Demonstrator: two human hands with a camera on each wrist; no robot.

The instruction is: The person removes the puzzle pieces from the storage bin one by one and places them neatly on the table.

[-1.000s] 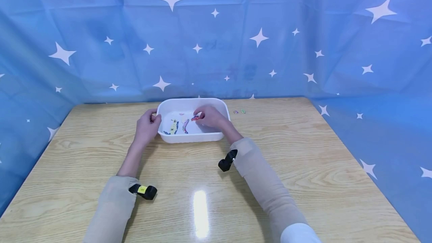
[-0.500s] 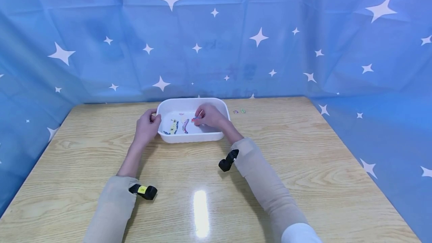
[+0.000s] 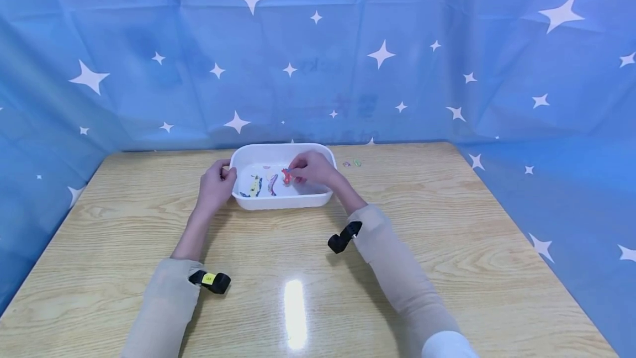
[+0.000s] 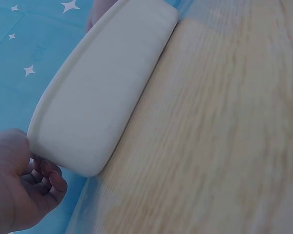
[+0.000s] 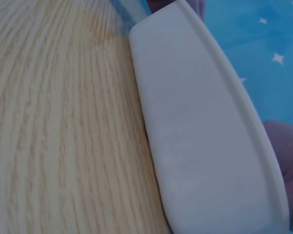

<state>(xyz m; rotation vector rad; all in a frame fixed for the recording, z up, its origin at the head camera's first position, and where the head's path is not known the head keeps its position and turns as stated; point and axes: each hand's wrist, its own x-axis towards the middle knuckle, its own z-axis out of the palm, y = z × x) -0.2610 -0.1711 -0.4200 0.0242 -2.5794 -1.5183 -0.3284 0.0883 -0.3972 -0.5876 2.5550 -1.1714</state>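
Note:
A white plastic tub (image 3: pixel 278 203) stands at the table's far side. My left hand (image 3: pixel 217 184) grips its left end; in the left wrist view the thumb lies at the rim with the fingers curled below. Inside the tub, my right hand (image 3: pixel 314 169) pinches a small flat red piece with some blue (image 3: pixel 286 177) at its fingertips. Left of that lie a curved purple-pink piece (image 3: pixel 273 184) and a yellow piece with dark blue edging (image 3: pixel 255 186). A tiny pink piece (image 3: pixel 266 167) is farther back. The right wrist view shows mostly the tub's outer wall (image 5: pixel 200 117), which hides the held piece.
Two tiny pieces, one purplish (image 3: pixel 346 164) and one green (image 3: pixel 357 163), lie on the wooden table (image 3: pixel 422 225) right of the tub. A blue star-patterned cloth (image 3: pixel 318 87) hangs directly behind the table's far edge.
My right hand has shifted slightly right, and the red piece now shows more fully, turned more lengthwise at the fingertips. The left hand keeps its grip on the tub.

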